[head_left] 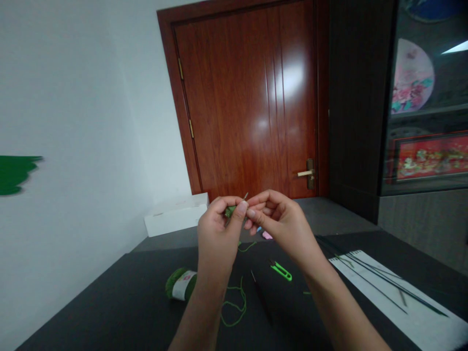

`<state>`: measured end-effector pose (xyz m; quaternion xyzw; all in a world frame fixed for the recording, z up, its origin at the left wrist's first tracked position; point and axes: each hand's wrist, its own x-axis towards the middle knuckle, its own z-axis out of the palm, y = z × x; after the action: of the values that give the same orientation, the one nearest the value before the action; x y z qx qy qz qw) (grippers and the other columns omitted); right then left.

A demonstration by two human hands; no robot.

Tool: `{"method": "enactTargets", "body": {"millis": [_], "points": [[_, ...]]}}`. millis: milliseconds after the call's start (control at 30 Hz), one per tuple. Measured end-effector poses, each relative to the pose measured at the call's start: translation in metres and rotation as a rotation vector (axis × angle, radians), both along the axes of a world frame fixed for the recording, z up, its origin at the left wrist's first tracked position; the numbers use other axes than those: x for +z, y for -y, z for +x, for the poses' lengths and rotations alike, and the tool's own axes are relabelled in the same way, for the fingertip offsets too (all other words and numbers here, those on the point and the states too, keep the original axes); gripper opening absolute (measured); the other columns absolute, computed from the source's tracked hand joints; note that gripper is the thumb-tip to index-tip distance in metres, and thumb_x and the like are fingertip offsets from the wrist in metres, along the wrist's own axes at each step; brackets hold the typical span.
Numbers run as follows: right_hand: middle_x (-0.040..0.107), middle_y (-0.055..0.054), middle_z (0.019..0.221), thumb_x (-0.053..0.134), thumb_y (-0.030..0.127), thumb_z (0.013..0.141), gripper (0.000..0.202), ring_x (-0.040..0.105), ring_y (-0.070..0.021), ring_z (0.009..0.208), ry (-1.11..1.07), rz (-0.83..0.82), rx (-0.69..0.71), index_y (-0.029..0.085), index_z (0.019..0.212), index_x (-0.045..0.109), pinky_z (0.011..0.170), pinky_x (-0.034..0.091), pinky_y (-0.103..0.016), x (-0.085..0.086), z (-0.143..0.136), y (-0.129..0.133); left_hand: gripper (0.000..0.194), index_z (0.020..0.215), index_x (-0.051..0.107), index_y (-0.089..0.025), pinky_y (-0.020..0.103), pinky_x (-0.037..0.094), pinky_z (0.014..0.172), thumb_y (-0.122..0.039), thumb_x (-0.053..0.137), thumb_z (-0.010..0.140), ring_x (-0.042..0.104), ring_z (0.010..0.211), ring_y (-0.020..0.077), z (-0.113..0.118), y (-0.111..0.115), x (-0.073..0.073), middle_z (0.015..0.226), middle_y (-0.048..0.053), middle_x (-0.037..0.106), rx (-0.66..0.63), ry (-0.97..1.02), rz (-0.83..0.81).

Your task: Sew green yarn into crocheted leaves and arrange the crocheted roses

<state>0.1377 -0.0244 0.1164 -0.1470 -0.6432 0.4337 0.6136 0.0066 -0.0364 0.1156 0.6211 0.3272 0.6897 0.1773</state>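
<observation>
My left hand [220, 229] is closed in a pinch around a small green yarn piece [229, 211], mostly hidden by the fingers. A thin pale pointed tip [246, 195] sticks up between the two hands; its kind is too small to tell. Close against it, my right hand [280, 210] has thumb and forefinger pressed together, and what they hold is hidden. Below the hands a green yarn strand [243, 297] curls on the dark table. The ball of green yarn [173, 283] with a white paper band lies left of my left forearm.
Bright green thread snips [281, 271] and a dark thin-tipped tool [260, 295] lie below my hands. Dark stems [387, 280] rest across white paper [365, 285] at right. A white box [175, 217] stands at the back left, and a pink item [267, 235] behind my right hand.
</observation>
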Motion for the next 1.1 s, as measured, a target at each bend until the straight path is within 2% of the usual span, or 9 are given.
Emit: {"method": "enactTargets", "body": {"millis": [167,267,400,567,633,900,1100], "points": [[0.068,0.001,0.064,0.08,0.04,0.077,0.029,0.067,-0.0119,0.055,-0.04,-0.013,-0.051,0.018,0.08,0.062,0.049,0.055,-0.021,0.002,-0.005,0.005,0.014,0.084,0.066,-0.02,0.026,0.052,0.063,-0.033,0.066,0.088,0.062,0.075,0.0161,0.002,0.003,-0.002,0.082,0.004,0.064,0.25,-0.107,0.116],[0.067,0.001,0.062,0.081,0.041,0.076,0.03,0.066,-0.0116,0.054,-0.064,-0.024,-0.08,0.018,0.078,0.062,0.048,0.055,-0.02,0.001,-0.008,0.006,0.014,0.083,0.064,-0.02,0.027,0.052,0.064,-0.033,0.064,0.089,0.061,0.076,0.0163,0.004,0.005,-0.002,0.083,0.004,0.063,0.317,-0.136,0.154],[0.067,0.001,0.063,0.079,0.042,0.078,0.029,0.066,-0.0124,0.055,-0.082,-0.023,-0.106,0.018,0.078,0.062,0.048,0.055,-0.021,-0.001,-0.01,0.006,0.015,0.084,0.064,-0.02,0.026,0.051,0.061,-0.034,0.065,0.088,0.061,0.073,0.0165,0.005,0.004,-0.004,0.08,0.003,0.063,0.279,-0.082,0.143],[0.066,0.002,0.063,0.079,0.04,0.078,0.027,0.065,-0.012,0.054,-0.12,-0.014,-0.073,0.019,0.079,0.062,0.052,0.057,-0.023,-0.006,-0.014,0.003,0.017,0.083,0.061,-0.02,0.024,0.047,0.053,-0.035,0.064,0.089,0.056,0.058,0.0128,0.006,0.005,-0.001,0.07,0.0,0.06,0.19,-0.028,0.076],[0.066,0.002,0.066,0.08,0.039,0.077,0.027,0.064,-0.0115,0.054,-0.137,-0.019,-0.073,0.019,0.08,0.062,0.053,0.057,-0.024,-0.007,-0.016,0.003,0.017,0.083,0.06,-0.02,0.024,0.046,0.052,-0.035,0.063,0.09,0.054,0.056,0.0122,0.006,0.006,-0.001,0.069,-0.001,0.058,0.195,-0.035,0.062],[0.061,0.003,0.061,0.077,0.035,0.079,0.022,0.058,-0.01,0.051,-0.131,0.015,-0.203,0.019,0.077,0.062,0.048,0.048,-0.021,-0.007,-0.017,0.008,0.016,0.085,0.062,-0.02,0.026,0.046,0.061,-0.036,0.062,0.09,0.06,0.075,0.0171,0.002,0.006,-0.003,0.081,0.004,0.064,0.284,-0.105,0.079],[0.059,0.005,0.055,0.075,0.037,0.081,0.024,0.052,-0.0079,0.046,-0.225,-0.05,-0.132,0.019,0.078,0.061,0.043,0.043,-0.019,-0.006,-0.018,0.006,0.014,0.082,0.063,-0.019,0.025,0.048,0.065,-0.031,0.066,0.088,0.06,0.07,0.0141,0.006,0.006,0.0,0.074,0.0,0.063,0.126,-0.021,0.094]]}}
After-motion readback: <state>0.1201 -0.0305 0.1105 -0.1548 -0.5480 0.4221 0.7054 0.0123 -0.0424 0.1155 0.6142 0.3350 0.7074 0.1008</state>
